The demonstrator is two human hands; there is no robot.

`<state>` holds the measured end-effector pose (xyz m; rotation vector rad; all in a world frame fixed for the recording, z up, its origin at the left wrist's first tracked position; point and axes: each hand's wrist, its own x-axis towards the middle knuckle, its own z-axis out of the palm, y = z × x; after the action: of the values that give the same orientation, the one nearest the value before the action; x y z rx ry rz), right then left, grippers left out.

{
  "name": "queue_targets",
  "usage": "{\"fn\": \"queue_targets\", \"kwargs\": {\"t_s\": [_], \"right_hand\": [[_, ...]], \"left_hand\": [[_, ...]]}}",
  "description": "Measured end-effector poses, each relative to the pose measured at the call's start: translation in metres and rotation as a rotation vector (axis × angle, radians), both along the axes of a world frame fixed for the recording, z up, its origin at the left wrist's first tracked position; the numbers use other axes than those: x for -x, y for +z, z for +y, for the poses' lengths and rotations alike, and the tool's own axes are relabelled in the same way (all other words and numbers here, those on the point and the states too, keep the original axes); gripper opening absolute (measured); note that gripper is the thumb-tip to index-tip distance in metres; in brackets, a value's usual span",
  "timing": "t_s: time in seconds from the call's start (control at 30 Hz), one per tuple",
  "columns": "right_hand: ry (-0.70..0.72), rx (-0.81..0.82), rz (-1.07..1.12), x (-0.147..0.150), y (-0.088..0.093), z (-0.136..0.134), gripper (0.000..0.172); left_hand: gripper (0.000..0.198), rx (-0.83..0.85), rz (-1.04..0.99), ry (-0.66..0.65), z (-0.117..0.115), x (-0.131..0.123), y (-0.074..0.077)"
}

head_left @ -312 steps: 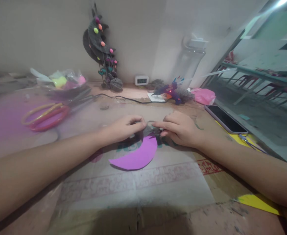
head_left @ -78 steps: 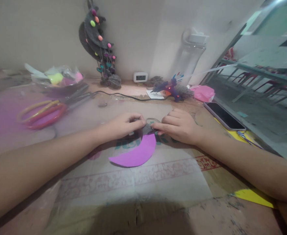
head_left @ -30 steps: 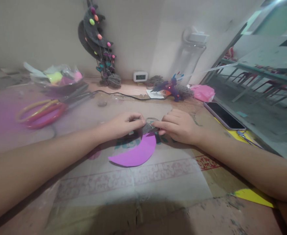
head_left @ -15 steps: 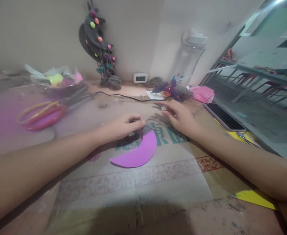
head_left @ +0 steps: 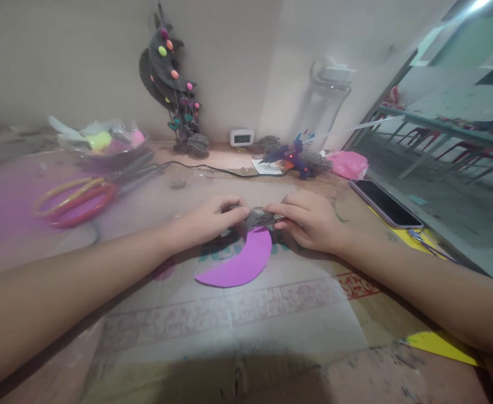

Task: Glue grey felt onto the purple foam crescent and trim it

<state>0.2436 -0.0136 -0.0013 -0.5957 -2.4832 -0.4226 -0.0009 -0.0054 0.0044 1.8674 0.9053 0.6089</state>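
A purple crescent-shaped cutout (head_left: 246,262) lies low over the table in the middle, with grey yarn (head_left: 256,220) wrapped about its upper end. My left hand (head_left: 218,217) is closed, pinching that upper end between thumb and fingers. From the other side, my right hand (head_left: 314,221) has its thumb and forefinger closed at the grey yarn, close beside the crescent. The fingertips partly hide the wrapped end, and the strand's full run cannot be made out.
Behind stand a glue gun (head_left: 291,157) with a red light, a small digital clock (head_left: 242,138) and a clear bottle (head_left: 324,104). Scissors (head_left: 78,205) and a bowl (head_left: 103,148) are at left. A phone (head_left: 385,203) lies at right. A grey moon decoration (head_left: 164,70) hangs on the wall.
My right hand has come down and left from near the glue gun to the yarn at the crescent's upper end. My left hand keeps its hold.
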Motion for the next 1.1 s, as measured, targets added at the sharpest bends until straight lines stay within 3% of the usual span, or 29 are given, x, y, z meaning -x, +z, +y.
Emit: {"fn": "queue_targets", "kwargs": {"t_s": [0.33,0.57,0.73,0.87,0.97,1.03,1.1], "right_hand": [[-0.073,-0.035,0.019,-0.003,0.001,0.002,0.029],[-0.198,-0.067,0.025,-0.001,-0.001,0.006,0.029],[-0.174,-0.138,0.013,0.005,-0.002,0.005,0.027],[-0.152,-0.142,0.023,0.008,-0.001,0.003,0.027],[-0.190,-0.072,0.061,0.005,-0.001,0.004,0.027],[-0.214,-0.014,0.087,0.002,-0.001,0.005,0.029],[-0.228,0.024,0.109,0.001,-0.001,0.006,0.030]], "left_hand": [[0.028,-0.043,0.050,0.026,0.000,-0.001,-0.001],[0.031,-0.401,0.072,0.075,0.004,-0.002,-0.006],[0.023,-0.473,0.026,0.052,0.002,-0.002,-0.003],[0.022,-0.460,0.049,0.104,-0.001,-0.002,-0.002],[0.029,-0.442,0.032,0.233,0.002,0.000,-0.003],[0.035,-0.476,0.066,0.311,0.006,0.002,-0.004],[0.030,-0.527,0.121,0.325,0.009,0.002,-0.007]]}}
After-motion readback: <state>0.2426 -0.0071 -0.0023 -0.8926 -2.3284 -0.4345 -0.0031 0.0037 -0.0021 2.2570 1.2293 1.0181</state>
